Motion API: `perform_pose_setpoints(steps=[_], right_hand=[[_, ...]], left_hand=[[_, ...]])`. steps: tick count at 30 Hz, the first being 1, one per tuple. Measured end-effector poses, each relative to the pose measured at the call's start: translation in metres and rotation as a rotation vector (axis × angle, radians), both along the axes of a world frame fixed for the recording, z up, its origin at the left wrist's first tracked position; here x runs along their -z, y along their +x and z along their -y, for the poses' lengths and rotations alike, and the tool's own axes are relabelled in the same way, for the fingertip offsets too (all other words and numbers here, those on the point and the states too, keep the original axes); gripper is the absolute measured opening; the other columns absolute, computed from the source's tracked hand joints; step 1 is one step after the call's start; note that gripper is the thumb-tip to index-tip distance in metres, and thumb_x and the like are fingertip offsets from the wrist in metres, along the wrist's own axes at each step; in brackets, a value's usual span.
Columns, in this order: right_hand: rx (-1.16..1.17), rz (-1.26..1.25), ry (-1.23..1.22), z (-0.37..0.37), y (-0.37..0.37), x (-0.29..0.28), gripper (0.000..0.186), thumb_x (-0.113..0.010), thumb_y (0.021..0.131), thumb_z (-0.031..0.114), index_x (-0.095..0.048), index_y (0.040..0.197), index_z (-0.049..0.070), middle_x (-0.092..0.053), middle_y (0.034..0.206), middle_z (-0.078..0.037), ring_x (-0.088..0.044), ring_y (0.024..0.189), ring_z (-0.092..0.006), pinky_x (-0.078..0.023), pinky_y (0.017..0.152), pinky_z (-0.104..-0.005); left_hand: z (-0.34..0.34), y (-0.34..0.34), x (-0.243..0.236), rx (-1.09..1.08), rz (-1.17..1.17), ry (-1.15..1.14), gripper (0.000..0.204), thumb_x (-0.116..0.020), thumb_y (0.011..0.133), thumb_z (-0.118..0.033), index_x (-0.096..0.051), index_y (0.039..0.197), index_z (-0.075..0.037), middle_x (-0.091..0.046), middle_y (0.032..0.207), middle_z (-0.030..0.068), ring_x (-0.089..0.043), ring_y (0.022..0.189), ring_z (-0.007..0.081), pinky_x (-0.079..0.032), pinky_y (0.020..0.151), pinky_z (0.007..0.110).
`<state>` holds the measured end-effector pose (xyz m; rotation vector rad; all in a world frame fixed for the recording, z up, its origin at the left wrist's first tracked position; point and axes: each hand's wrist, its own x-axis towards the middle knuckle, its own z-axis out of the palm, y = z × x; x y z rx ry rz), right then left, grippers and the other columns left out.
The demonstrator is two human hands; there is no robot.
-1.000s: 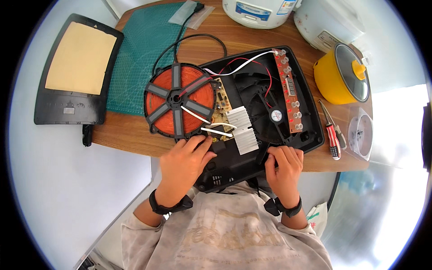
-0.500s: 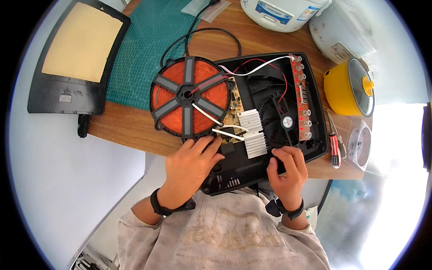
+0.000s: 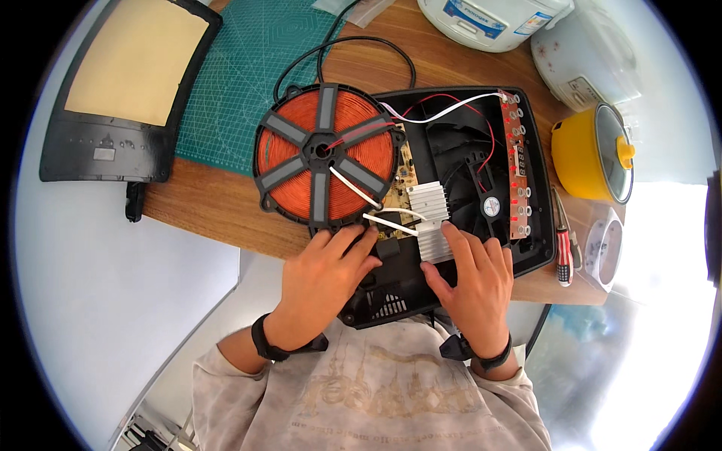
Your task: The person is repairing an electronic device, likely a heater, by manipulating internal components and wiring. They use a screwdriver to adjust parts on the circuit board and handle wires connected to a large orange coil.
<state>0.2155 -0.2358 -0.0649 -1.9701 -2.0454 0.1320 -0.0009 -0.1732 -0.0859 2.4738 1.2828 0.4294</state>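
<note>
An opened induction cooker lies before me, its black base (image 3: 410, 297) holding a circuit board (image 3: 408, 161) and ribbed silver heat sinks (image 3: 430, 201). The round copper coil (image 3: 368, 139) rests over the board's left side and overhangs the base. My left hand (image 3: 323, 274) is bent at the coil's near rim, beside the board's corner; the coil and the hand itself hide what its fingertips hold. With thumb and fingers, my right hand (image 3: 475, 282) grips the right side of the nearer heat sink. White leads run from the coil to the board.
A fan (image 3: 485, 188) and a red-lit display board (image 3: 519, 165) sit in the base's right half. Left lie a green cutting mat (image 3: 226, 90) and the cooker's black top panel (image 3: 71, 158). A screwdriver (image 3: 563, 252), yellow pot (image 3: 583, 150) and white rice cooker (image 3: 481, 26) stand right.
My right hand has moved left from the base's near side onto the heat sink. My left hand stays at the coil's near edge. The whole view has shifted slightly.
</note>
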Motion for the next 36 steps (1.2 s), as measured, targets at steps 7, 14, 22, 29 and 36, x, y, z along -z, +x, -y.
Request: perform_pose_setpoints(steps=[7,14,22,29,36], right_hand=[[-0.025,0.002,0.040,-0.001,0.002,0.008,0.055,-0.086,0.076,0.027,-0.069,0.124,0.005,-0.068,0.107,-0.003,-0.053,0.083,-0.0232,-0.039,0.077,-0.0368],[-0.017,-0.062,0.058,-0.001,0.004,0.015,0.051,-0.088,0.074,0.026,-0.073,0.119,0.008,-0.066,0.103,-0.005,-0.053,0.083,-0.0236,-0.040,0.077,-0.0371],[-0.059,-0.048,0.058,-0.002,0.006,0.013,0.049,-0.088,0.073,0.026,-0.074,0.117,0.011,-0.065,0.102,-0.006,-0.053,0.084,-0.0242,-0.039,0.075,-0.0378],[-0.044,-0.065,0.078,-0.001,0.006,0.015,0.047,-0.088,0.073,0.025,-0.074,0.117,0.012,-0.064,0.102,-0.006,-0.054,0.084,-0.0243,-0.039,0.076,-0.0382],[-0.029,-0.084,0.069,0.000,0.005,0.015,0.048,-0.088,0.074,0.025,-0.074,0.118,0.011,-0.065,0.102,-0.006,-0.054,0.084,-0.0246,-0.040,0.076,-0.0381]], left_hand=[[0.001,-0.001,0.002,0.009,0.017,-0.017,0.041,-0.080,0.082,-0.028,-0.074,0.120,-0.013,-0.069,0.111,-0.0027,-0.061,0.080,0.0193,-0.054,0.064,0.031],[-0.001,-0.001,-0.001,0.038,0.007,-0.033,0.043,-0.081,0.082,-0.026,-0.071,0.121,-0.012,-0.068,0.113,-0.0022,-0.061,0.082,0.0189,-0.055,0.064,0.030],[-0.004,-0.003,0.000,0.076,-0.006,-0.021,0.046,-0.080,0.082,-0.025,-0.069,0.123,-0.010,-0.066,0.115,-0.0020,-0.062,0.087,0.0172,-0.058,0.066,0.028],[-0.004,-0.003,-0.002,0.074,-0.003,-0.026,0.046,-0.080,0.081,-0.024,-0.069,0.123,-0.009,-0.066,0.115,-0.0012,-0.062,0.088,0.0175,-0.057,0.066,0.029],[-0.002,0.001,-0.001,0.019,0.060,-0.032,0.046,-0.084,0.074,-0.020,-0.073,0.118,-0.011,-0.070,0.110,0.0002,-0.062,0.081,0.0224,-0.055,0.066,0.034]])
